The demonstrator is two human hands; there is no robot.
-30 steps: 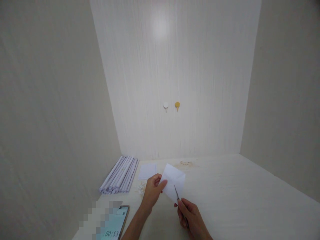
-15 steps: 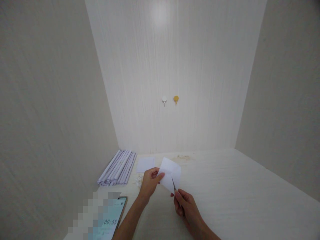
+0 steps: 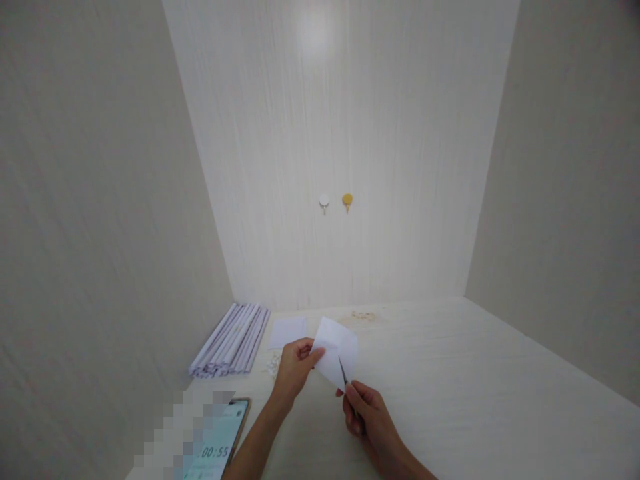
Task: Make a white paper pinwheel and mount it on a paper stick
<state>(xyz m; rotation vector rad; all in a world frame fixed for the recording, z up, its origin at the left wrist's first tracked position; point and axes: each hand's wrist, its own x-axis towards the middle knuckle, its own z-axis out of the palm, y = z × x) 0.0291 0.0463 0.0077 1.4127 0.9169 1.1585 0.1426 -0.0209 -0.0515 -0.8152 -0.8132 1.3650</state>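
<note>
The left hand (image 3: 294,368) pinches the paper (image 3: 327,343); the right hand (image 3: 369,415) grips scissors (image 3: 343,371) reaching partway across it, its far part apparently uncut.

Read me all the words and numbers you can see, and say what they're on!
"00:55" on the phone.
Smaller marks on its screen: too small and blurred to read.
No writing that I can make out on the held white paper.

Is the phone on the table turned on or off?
It's on: the phone has a lit, pale blue screen with the digits 00:55 on it. Grey blocks hide part of its left side.
</note>
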